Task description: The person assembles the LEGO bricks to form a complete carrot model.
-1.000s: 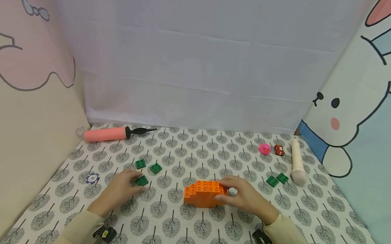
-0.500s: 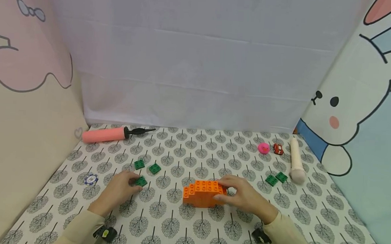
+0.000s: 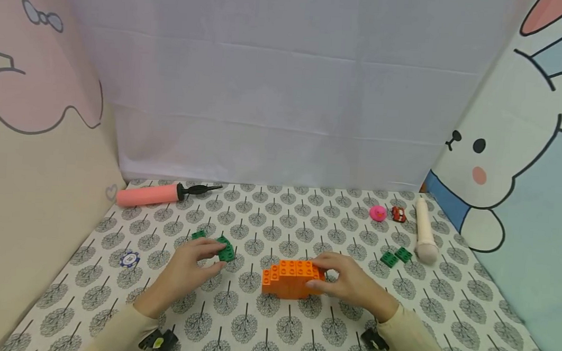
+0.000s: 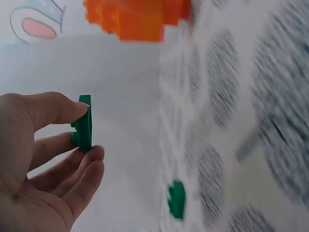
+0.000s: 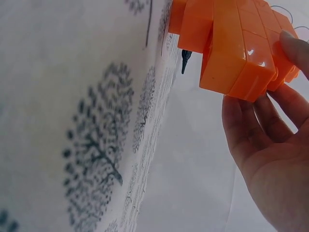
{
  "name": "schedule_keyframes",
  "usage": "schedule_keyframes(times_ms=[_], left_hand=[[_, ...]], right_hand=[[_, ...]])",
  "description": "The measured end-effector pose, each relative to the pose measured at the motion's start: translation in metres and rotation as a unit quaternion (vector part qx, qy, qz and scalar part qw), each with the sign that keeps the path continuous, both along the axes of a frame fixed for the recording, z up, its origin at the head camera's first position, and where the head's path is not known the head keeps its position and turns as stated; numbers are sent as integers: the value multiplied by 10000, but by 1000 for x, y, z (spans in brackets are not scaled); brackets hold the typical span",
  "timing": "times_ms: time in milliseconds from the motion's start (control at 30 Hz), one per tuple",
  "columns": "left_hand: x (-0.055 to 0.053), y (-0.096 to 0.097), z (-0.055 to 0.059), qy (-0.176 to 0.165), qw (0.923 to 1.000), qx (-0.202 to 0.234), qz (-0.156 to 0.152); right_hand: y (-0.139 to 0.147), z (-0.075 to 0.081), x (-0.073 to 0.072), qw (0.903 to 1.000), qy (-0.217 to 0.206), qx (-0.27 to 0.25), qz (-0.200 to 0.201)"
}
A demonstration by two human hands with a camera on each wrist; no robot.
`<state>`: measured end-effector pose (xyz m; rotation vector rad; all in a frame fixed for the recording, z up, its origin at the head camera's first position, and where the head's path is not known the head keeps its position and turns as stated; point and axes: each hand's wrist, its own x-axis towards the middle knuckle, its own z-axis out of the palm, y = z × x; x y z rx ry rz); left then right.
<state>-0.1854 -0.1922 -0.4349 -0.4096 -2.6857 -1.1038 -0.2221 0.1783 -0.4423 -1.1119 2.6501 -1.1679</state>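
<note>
My left hand (image 3: 187, 271) pinches a flat green toy brick (image 3: 227, 254) between thumb and fingertips, up off the cloth. In the left wrist view that brick (image 4: 85, 123) stands on edge with its studs toward the palm. Behind it in the head view, a second green brick (image 3: 222, 240) is partly covered, and a third (image 3: 199, 235) lies just beyond the fingers. My right hand (image 3: 347, 279) grips the right end of a stepped orange brick build (image 3: 287, 279). The right wrist view shows thumb and fingers on opposite sides of this build (image 5: 236, 48).
Two green bricks (image 3: 389, 259) lie at the right, near a white microphone-shaped object (image 3: 425, 231). A red toy car (image 3: 398, 214) and pink duck (image 3: 378, 213) sit farther back. At left are a pink hand pump (image 3: 148, 195) and a poker chip (image 3: 130, 259).
My left hand has lifted the nearest green brick from the cloth and moved it right and slightly away from me. The right hand stays on the orange build.
</note>
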Motion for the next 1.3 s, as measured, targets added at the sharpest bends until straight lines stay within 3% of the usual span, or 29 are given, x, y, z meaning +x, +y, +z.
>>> schedule_keyframes(times_ms=[167,333,467,600,767,933,1100,1300], left_hand=[[4,27,16,449,9964,218,-688],[1,51,20,871,9844,284,-1502],[-3,65,18,806,9784,329,-1877],[-5,72,15,712,9744,442,-2088],[-8,75,16,892,9689,354,-2280],[-12,75,17,1144,9575,159,-2641],[-15,74,20,1615,9434,-273,-2885],[-14,75,26,1982,9317,-935,-2896]], right_hand=[[0,0,1,10000,31,50,-10],[0,0,0,10000,27,-5,28],[-1,0,0,9998,-66,-112,119],[-2,0,0,9997,-164,-120,150],[-1,-1,0,9999,-129,-54,94],[-1,-2,-1,9999,-67,-60,118],[-1,-1,-2,9996,-90,-150,206],[-2,-2,-2,9995,-99,-187,227]])
